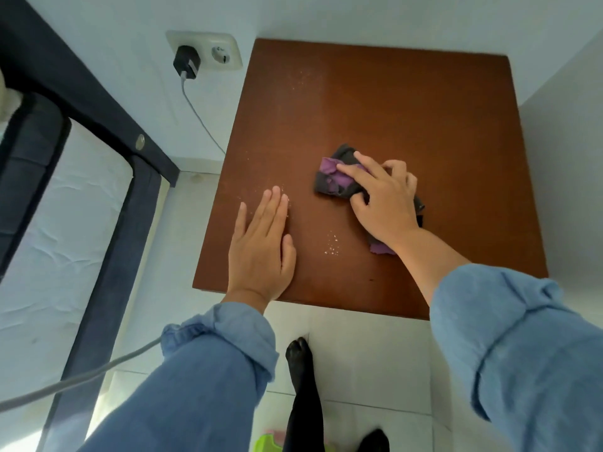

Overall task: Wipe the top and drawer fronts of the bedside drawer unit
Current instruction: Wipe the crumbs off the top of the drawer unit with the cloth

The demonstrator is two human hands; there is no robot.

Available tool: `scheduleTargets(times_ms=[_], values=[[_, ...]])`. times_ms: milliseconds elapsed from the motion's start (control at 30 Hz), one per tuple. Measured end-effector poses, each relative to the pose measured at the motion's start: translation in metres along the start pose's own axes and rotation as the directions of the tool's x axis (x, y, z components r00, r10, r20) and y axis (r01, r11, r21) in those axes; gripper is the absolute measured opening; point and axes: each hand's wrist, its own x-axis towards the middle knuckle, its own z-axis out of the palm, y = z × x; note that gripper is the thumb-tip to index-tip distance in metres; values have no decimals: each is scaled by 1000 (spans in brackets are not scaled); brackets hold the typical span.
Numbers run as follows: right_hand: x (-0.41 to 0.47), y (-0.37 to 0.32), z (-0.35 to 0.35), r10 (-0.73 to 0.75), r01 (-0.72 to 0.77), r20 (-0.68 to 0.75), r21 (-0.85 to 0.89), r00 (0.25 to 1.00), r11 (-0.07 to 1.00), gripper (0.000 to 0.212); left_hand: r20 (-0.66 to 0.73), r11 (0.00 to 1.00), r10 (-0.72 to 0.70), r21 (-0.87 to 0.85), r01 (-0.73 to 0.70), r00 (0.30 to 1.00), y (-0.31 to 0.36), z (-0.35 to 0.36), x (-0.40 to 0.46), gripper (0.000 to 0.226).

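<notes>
Right hand [383, 203]: fingers spread and curled over crumpled grey-purple cloth [336, 181], pressing it mid-top, presumably for wiping. Left hand [261, 249]: flat, fingers straight, holding nothing, likely steadying. Drawer unit top [408, 102]: brown, long axis running wallward. Pale crumbs [332, 246] between hands. Drawer fronts unseen.

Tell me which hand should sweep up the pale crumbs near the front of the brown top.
Right. The right hand already presses the cloth on the brown top, just right of the crumbs. The left hand lies flat, empty.
</notes>
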Motion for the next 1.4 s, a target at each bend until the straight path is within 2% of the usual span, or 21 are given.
scheduleTargets(times_ms=[167,333,567,833,900,933,1000,1067,1133,1167,1233,1267,1300,1367,1400], values=[[-13,-6,3,39,-38,-10,71,999,997,46,-72,1000,-6,10,7,997,0,5,0,59],[-62,-14,6,-85,89,-40,130,996,988,48,-117,999,-46,3,47,992,0,7,-3,60],[-117,-19,2,-170,164,5,240,985,957,45,-99,996,-87,21,89,991,-1,6,-4,65],[-155,-20,-14,-205,162,52,438,977,884,36,-70,996,-94,7,94,993,-1,6,-5,67],[-152,-23,-30,-166,60,171,498,971,865,36,-54,996,-93,0,94,994,-1,6,-5,68],[-147,-24,-39,-150,-19,289,509,946,861,35,-44,996,-93,-6,93,995,-2,6,-5,68],[-132,-24,-59,-123,-172,570,436,812,884,31,-23,996,-85,-14,85,996,-2,6,-5,69],[-112,-23,-73,-61,-312,725,369,686,875,31,-7,998,-65,-18,65,998,-1,4,-5,69],[-91,-24,-84,26,-475,735,410,678,778,32,14,1000,-14,-9,14,1000,2,1,-9,68],[-80,-25,-89,48,-561,721,493,692,665,33,28,1000,24,2,-24,999,2,-1,-10,67],[-55,-30,-94,45,-670,696,670,717,319,35,32,997,78,7,-79,996,2,-6,-4,66],[-40,-34,-95,58,-674,676,717,735,178,34,25,997,81,-6,-81,996,-1,-9,6,66],[-25,-36,-92,94,-657,651,748,753,92,33,17,996,82,-20,-82,996,-5,-11,18,66],[13,-37,-78,215,-597,581,802,785,14,30,14,995,94,-37,-94,995,-21,-18,52,67],[33,-37,-68,293,-577,545,817,786,27,30,16,995,98,-36,-97,995,-32,-19,71,68]])
